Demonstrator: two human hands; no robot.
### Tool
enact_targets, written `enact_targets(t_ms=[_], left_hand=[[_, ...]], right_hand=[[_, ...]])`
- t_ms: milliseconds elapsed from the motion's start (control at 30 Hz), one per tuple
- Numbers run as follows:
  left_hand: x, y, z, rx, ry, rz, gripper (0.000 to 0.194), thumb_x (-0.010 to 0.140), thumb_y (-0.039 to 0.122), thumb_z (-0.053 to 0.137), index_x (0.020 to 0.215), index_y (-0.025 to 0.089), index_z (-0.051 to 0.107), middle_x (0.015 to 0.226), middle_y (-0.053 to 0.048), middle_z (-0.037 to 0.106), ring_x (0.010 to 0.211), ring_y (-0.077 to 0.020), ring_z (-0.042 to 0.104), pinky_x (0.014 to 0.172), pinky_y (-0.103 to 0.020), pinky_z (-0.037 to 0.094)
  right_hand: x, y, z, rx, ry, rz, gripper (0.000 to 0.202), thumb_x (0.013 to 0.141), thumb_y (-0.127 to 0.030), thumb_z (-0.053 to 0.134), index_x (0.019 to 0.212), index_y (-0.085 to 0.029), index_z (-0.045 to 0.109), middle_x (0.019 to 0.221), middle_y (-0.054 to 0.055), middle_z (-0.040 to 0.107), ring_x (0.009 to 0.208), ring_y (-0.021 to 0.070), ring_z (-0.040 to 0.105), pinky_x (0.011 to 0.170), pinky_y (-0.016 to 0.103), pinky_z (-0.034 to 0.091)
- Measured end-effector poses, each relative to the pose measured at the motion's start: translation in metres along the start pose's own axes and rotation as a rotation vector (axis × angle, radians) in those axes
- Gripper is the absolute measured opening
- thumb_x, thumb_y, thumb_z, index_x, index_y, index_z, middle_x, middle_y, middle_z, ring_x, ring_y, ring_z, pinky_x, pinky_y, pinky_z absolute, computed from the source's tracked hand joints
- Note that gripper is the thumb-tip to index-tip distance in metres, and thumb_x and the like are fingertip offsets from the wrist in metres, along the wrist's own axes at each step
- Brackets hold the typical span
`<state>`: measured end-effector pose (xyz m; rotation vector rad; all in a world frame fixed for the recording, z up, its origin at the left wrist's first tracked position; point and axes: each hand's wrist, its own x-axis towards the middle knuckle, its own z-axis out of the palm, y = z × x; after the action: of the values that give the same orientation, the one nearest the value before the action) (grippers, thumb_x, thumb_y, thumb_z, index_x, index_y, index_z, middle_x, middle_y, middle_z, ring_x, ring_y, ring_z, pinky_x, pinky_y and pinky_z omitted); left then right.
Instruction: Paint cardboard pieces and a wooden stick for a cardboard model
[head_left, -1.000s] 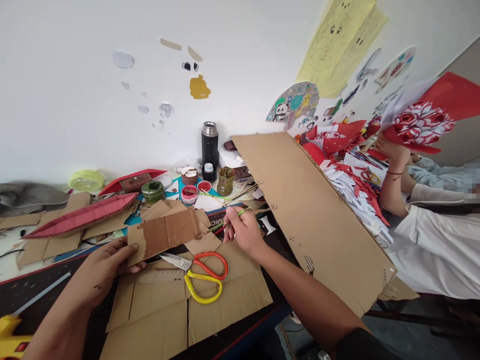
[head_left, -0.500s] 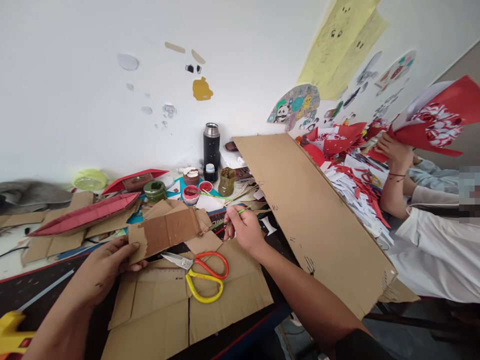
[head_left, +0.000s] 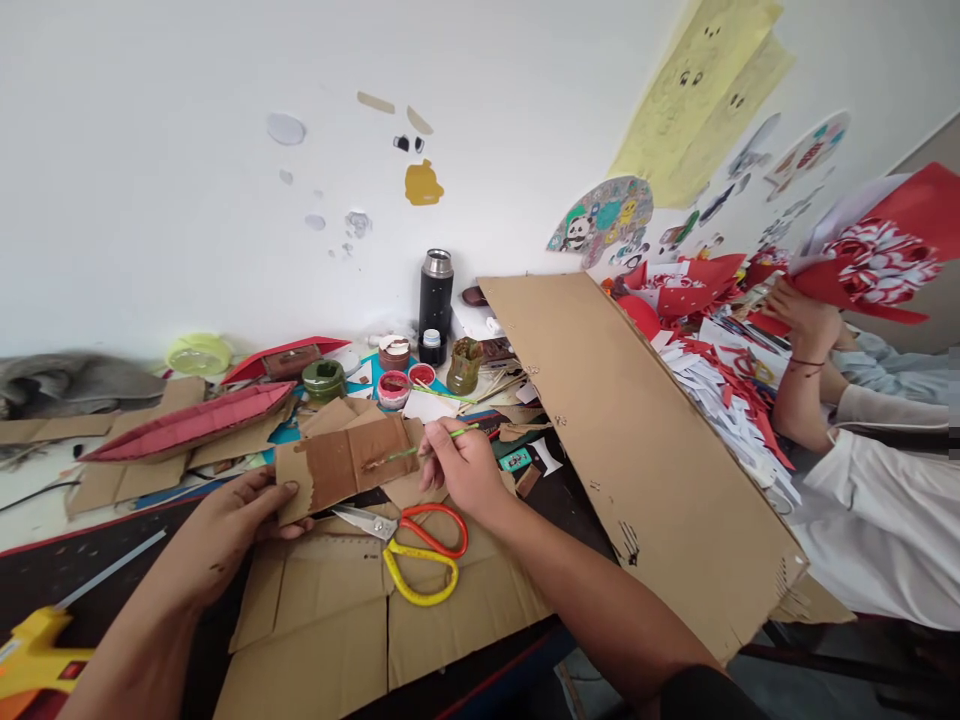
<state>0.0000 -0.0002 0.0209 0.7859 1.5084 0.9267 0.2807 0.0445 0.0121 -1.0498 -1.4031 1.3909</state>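
Paintbrush [head_left: 405, 454] meets brown-coated cardboard piece [head_left: 337, 470]

Twelve o'clock points away from the person, toward the wall. The left hand [head_left: 236, 512] has the cardboard piece pinched at its near left corner, thumb on the upper face and fingers beneath, so the rest of the piece reaches out at about two o'clock from that hand. Most of its face is coated brown; the end under the thumb is bare.

The right hand [head_left: 457, 465] is closed around the paintbrush, fingers drawn together on its thin green handle. From this hand the cardboard piece lies at nine o'clock, just beyond the fingertips, and the bristles appear to rest on the brown coat.

At seven o'clock from the right hand, scissors [head_left: 385, 528] with one orange and one yellow handle lie on a flat cardboard sheet [head_left: 322, 610], blades pointing toward the left hand. At eleven o'clock from the right hand stand two small pots of red paint [head_left: 393, 390]; at twelve, a stained jar [head_left: 465, 368] and, farther off, a black flask [head_left: 436, 300]. A large cardboard panel [head_left: 637, 450] spreads at three o'clock. A yellow glue gun [head_left: 34, 645] sits at eight o'clock from the left hand.
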Motion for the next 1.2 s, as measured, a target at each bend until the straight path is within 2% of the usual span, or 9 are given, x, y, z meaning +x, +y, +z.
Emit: enact_targets(t_ms=[100, 200, 300, 533, 733, 800, 900, 967, 1200], left_hand=[[0.001, -0.001, -0.002, 0.028, -0.028, 0.028, 0.062, 0.056, 0.062, 0.096, 0.097, 0.02, 0.077, 0.074, -0.003, 0.078, 0.062, -0.0216, 0.07, 0.061, -0.031, 0.062], [0.001, 0.0, -0.002, 0.034, -0.04, 0.033, 0.062, 0.058, 0.062, 0.095, 0.099, 0.02, 0.076, 0.073, -0.003, 0.077, 0.062, -0.0218, 0.069, 0.061, -0.031, 0.061], [-0.001, 0.001, 0.0, 0.016, -0.05, 0.009, 0.067, 0.056, 0.064, 0.096, 0.101, 0.019, 0.076, 0.074, -0.003, 0.077, 0.064, -0.0225, 0.071, 0.063, -0.032, 0.062], [0.002, -0.004, 0.001, 0.002, -0.035, 0.007, 0.075, 0.053, 0.062, 0.1, 0.11, 0.02, 0.076, 0.078, -0.002, 0.077, 0.064, -0.021, 0.069, 0.064, -0.032, 0.063], [0.003, -0.004, 0.003, -0.01, -0.048, 0.031, 0.067, 0.059, 0.061, 0.096, 0.11, 0.02, 0.081, 0.072, -0.002, 0.075, 0.063, -0.024, 0.07, 0.062, -0.035, 0.064], [0.001, -0.003, 0.004, -0.018, -0.043, 0.019, 0.067, 0.058, 0.06, 0.096, 0.11, 0.02, 0.081, 0.072, -0.003, 0.075, 0.064, -0.025, 0.071, 0.063, -0.036, 0.065], [-0.001, -0.001, 0.006, -0.021, -0.047, -0.004, 0.064, 0.058, 0.059, 0.095, 0.106, 0.02, 0.08, 0.071, -0.003, 0.076, 0.065, -0.0253, 0.072, 0.064, -0.036, 0.065], [-0.002, 0.001, 0.007, -0.028, -0.048, -0.008, 0.062, 0.056, 0.055, 0.097, 0.104, 0.02, 0.08, 0.072, -0.003, 0.077, 0.064, -0.0242, 0.071, 0.063, -0.035, 0.064], [-0.002, 0.002, 0.009, -0.059, -0.034, -0.009, 0.055, 0.056, 0.05, 0.097, 0.098, 0.022, 0.077, 0.074, -0.002, 0.078, 0.064, -0.0242, 0.072, 0.062, -0.035, 0.064]], right_hand=[[0.001, -0.001, -0.007, -0.029, 0.016, 0.012, 0.063, 0.102, -0.083, 0.055, 0.085, -0.023, 0.063, 0.053, -0.003, 0.063, 0.045, 0.0137, 0.064, 0.045, 0.02, 0.043], [0.005, -0.005, -0.019, -0.028, 0.112, 0.015, 0.063, 0.099, -0.084, 0.058, 0.085, -0.023, 0.061, 0.052, -0.003, 0.063, 0.045, 0.0144, 0.064, 0.045, 0.021, 0.044], [0.006, -0.005, -0.019, -0.005, 0.168, 0.009, 0.065, 0.097, -0.087, 0.059, 0.084, -0.023, 0.059, 0.053, -0.002, 0.064, 0.045, 0.0147, 0.065, 0.044, 0.021, 0.044], [0.0, 0.002, 0.002, 0.013, -0.033, 0.033, 0.064, 0.101, -0.084, 0.054, 0.085, -0.023, 0.062, 0.052, -0.003, 0.063, 0.045, 0.0133, 0.063, 0.045, 0.02, 0.044], [0.013, -0.005, -0.014, -0.033, 0.13, -0.016, 0.063, 0.098, -0.084, 0.059, 0.085, -0.023, 0.061, 0.055, -0.002, 0.065, 0.046, 0.0144, 0.064, 0.044, 0.02, 0.044], [0.013, -0.002, -0.01, -0.014, 0.121, 0.006, 0.063, 0.098, -0.085, 0.059, 0.085, -0.023, 0.06, 0.054, -0.002, 0.064, 0.044, 0.0144, 0.064, 0.043, 0.02, 0.043], [0.01, 0.004, 0.0, 0.01, -0.012, 0.03, 0.065, 0.099, -0.086, 0.056, 0.084, -0.023, 0.061, 0.051, -0.003, 0.061, 0.042, 0.0138, 0.061, 0.043, 0.02, 0.042], [0.009, 0.004, 0.002, -0.004, -0.042, 0.013, 0.065, 0.101, -0.085, 0.055, 0.085, -0.023, 0.063, 0.051, -0.003, 0.062, 0.042, 0.0136, 0.061, 0.044, 0.02, 0.042], [0.018, -0.004, -0.008, -0.054, 0.11, -0.026, 0.067, 0.098, -0.089, 0.055, 0.085, -0.023, 0.061, 0.054, -0.001, 0.065, 0.044, 0.0143, 0.062, 0.044, 0.021, 0.042]])
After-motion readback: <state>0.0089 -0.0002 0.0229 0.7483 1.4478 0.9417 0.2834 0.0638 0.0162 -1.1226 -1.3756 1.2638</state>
